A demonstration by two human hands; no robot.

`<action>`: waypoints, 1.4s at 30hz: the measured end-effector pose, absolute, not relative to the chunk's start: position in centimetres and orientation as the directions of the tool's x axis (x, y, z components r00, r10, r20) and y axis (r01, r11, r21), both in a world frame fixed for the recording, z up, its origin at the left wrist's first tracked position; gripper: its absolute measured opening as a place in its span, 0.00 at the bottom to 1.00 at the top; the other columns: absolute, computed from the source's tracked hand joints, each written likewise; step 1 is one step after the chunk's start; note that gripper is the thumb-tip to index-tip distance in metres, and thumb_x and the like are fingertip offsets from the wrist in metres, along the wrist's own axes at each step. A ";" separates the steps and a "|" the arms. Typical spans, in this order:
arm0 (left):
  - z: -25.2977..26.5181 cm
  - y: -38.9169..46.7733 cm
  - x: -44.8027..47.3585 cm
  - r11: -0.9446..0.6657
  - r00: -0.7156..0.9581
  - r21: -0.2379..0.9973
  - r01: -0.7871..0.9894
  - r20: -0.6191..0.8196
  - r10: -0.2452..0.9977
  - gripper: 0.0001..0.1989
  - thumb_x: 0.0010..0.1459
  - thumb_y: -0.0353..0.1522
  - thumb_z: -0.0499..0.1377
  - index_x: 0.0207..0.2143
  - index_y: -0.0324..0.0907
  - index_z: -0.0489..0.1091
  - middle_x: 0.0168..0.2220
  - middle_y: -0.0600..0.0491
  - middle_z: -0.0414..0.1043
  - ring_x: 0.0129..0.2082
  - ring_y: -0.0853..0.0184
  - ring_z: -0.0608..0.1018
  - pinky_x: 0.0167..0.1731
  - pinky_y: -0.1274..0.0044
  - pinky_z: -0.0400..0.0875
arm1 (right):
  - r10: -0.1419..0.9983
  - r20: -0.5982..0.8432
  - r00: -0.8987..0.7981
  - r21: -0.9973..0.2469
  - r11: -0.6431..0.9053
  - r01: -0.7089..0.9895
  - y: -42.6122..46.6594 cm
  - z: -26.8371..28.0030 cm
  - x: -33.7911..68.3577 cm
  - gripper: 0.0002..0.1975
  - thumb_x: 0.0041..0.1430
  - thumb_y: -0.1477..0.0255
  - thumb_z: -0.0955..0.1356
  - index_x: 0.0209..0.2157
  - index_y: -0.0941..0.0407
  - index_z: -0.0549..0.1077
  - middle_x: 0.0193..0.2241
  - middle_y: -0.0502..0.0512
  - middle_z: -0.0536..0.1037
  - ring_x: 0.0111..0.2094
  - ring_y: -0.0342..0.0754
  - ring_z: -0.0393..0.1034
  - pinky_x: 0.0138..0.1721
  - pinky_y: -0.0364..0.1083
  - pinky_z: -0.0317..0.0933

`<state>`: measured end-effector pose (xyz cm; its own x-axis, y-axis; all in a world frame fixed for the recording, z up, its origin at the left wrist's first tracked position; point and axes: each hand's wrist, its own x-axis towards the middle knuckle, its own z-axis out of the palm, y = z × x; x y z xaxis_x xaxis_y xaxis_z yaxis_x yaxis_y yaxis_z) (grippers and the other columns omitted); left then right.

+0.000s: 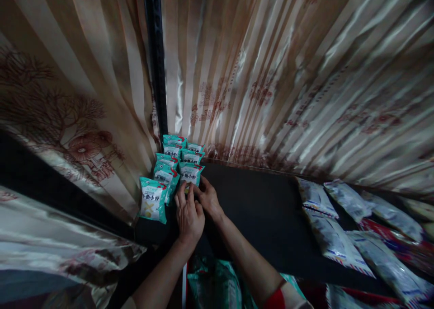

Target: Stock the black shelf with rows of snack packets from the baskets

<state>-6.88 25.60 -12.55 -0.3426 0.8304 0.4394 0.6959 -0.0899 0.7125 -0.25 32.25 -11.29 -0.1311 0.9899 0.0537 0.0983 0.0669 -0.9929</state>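
Note:
Both hands are on a teal-and-white snack bag [190,172], the front one of the right-hand row. My left hand [190,214] presses its bent fingers against the bag's lower front. Beside it, my right hand [209,198] grips the bag's lower right edge, the two hands nearly touching. The bag stands upright, leaning back on another teal bag [192,156]. To the left runs a second row of like bags, with the nearest one [153,199] standing at the front. My fingers cover the lower part of the held bag.
A black shelf [251,200] carries the bags. Clear and silver packets [335,236] lie on its right side. Patterned curtains [257,74] hang behind and at the left, with a dark upright post [156,60] at the corner. More teal bags [217,284] sit below my forearms.

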 end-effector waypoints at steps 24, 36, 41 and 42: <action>-12.9 18.5 -5.4 -0.284 -0.070 0.687 0.669 0.438 0.896 0.17 0.55 0.23 0.48 0.45 0.40 0.68 0.49 0.47 0.66 0.49 0.63 0.69 0.51 0.70 0.65 | 0.983 0.182 0.004 -0.806 0.147 0.573 13.7 -13.3 10.9 0.16 0.60 0.63 0.61 0.46 0.56 0.72 0.42 0.60 0.75 0.42 0.51 0.71 0.45 0.51 0.66; -16.2 4.2 -2.0 0.084 0.044 0.732 0.676 -0.155 0.987 0.22 0.54 0.28 0.52 0.53 0.39 0.64 0.56 0.42 0.61 0.55 0.59 0.68 0.54 0.69 0.62 | 0.988 -0.109 -0.107 -0.803 -0.024 0.595 4.1 -19.4 13.1 0.31 0.54 0.56 0.65 0.56 0.57 0.65 0.57 0.64 0.64 0.60 0.57 0.56 0.58 0.57 0.53; -16.0 2.9 -1.5 0.207 -0.011 0.826 0.524 -0.236 0.972 0.20 0.51 0.25 0.53 0.47 0.39 0.69 0.51 0.45 0.67 0.53 0.62 0.69 0.54 0.72 0.61 | 0.980 -0.100 -0.170 -0.814 0.017 0.581 2.9 -18.9 13.0 0.32 0.52 0.62 0.67 0.58 0.58 0.62 0.58 0.65 0.63 0.60 0.56 0.55 0.59 0.56 0.52; -16.0 2.7 -1.5 0.213 -0.011 0.833 0.511 -0.241 0.970 0.19 0.51 0.25 0.52 0.47 0.40 0.69 0.50 0.45 0.67 0.51 0.63 0.70 0.53 0.73 0.62 | 0.980 -0.091 -0.176 -0.818 0.027 0.575 2.6 -18.7 13.0 0.33 0.51 0.63 0.67 0.58 0.57 0.62 0.58 0.64 0.63 0.60 0.55 0.55 0.58 0.56 0.52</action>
<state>-1.51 2.67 -16.01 -0.0115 0.9704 -0.2414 0.5110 0.2132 0.8327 12.98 2.60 -18.75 -0.1760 0.9802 -0.0908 0.5748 0.0274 -0.8178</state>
